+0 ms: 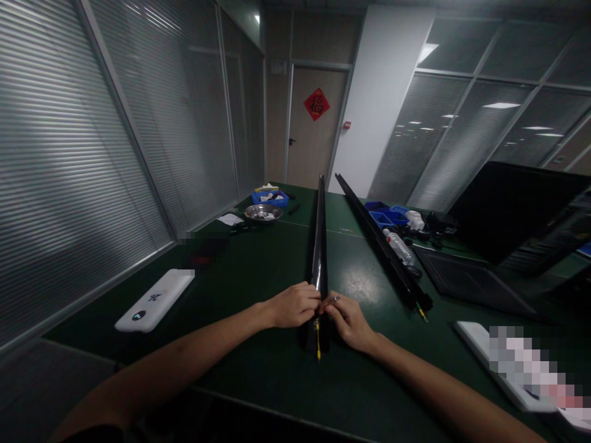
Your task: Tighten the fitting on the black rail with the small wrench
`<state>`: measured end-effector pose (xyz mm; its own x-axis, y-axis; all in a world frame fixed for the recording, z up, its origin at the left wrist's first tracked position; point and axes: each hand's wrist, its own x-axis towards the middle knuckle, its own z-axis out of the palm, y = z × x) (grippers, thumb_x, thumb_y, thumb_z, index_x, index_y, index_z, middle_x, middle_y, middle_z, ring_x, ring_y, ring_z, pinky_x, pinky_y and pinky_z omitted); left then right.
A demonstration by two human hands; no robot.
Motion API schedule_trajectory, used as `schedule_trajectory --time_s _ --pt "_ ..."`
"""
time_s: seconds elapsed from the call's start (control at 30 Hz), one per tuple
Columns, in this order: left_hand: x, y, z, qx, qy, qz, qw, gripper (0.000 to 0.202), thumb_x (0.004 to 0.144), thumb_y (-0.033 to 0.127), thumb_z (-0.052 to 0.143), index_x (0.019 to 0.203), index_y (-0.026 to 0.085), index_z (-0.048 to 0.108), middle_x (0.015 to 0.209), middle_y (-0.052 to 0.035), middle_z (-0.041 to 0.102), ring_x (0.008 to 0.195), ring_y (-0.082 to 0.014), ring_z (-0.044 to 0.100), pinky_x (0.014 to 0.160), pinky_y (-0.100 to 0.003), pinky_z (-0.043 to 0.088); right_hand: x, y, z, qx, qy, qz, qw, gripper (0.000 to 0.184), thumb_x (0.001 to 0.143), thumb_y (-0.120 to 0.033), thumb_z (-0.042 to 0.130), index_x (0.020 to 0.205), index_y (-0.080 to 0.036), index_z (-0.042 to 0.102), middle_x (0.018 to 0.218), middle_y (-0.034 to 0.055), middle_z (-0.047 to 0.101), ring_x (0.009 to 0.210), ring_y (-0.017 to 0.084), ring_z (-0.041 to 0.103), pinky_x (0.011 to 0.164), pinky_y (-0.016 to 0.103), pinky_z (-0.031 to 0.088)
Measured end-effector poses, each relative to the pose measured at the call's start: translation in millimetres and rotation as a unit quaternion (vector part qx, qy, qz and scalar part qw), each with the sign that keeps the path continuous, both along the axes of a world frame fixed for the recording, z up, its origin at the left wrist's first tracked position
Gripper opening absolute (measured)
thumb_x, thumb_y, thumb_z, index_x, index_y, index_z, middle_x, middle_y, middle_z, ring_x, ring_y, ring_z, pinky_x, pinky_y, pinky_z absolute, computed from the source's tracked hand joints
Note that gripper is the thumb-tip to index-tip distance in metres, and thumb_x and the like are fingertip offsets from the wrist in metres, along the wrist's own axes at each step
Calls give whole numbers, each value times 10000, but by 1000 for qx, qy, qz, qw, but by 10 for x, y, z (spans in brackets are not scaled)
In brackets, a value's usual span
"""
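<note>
A long black rail [319,240] lies lengthwise on the green table, its near end toward me. My left hand [298,304] is closed over its left edge, fingers curled in. From the right, my right hand [348,320] pinches at the same spot, with a ring on one finger. The fingertips of both hands meet over the rail's channel; any small part between them is hidden. Just below them a short yellow cable [318,341] comes out of the rail's near end. A second black rail [378,237] lies slantwise to the right, a yellow-green lead [422,312] at its near end.
On the left are a white case [156,300] marked 26, a metal bowl [263,213] and a blue tray [270,198]. To the right are blue bins [381,218], a plastic bottle [399,247], a flat black panel [471,280] and another white case [489,363]. The table's front edge [258,409] is close.
</note>
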<state>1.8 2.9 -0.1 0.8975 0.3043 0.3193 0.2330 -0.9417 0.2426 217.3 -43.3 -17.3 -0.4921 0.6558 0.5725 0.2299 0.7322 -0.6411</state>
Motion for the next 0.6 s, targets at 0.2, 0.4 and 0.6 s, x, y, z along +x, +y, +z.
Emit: schedule_trajectory --time_s 0.2,0.4,0.6 --pt "-1 8 -7 -5 2 -1 1000 152 928 93 506 827 168 593 935 -55 630 901 -208 564 846 -341 432 0 4 -17 5 -9 -5 1000 270 1069 -275 423 939 -202 649 866 58 648 789 189 637 734 317 505" --pt "0 21 -58 1 -2 7 1000 156 937 93 489 851 166 596 986 -70 641 935 -218 569 884 -358 429 -9 -28 12 12 -13 -28 999 237 1058 -259 455 997 -197 676 878 58 650 766 182 627 713 307 501" --pt "2 6 -57 -53 -26 11 998 110 869 92 530 819 173 584 905 -50 644 891 -209 576 874 -340 439 0 -26 3 14 -23 -46 999 263 1062 -290 455 1009 -197 695 853 60 651 761 191 632 719 316 519"
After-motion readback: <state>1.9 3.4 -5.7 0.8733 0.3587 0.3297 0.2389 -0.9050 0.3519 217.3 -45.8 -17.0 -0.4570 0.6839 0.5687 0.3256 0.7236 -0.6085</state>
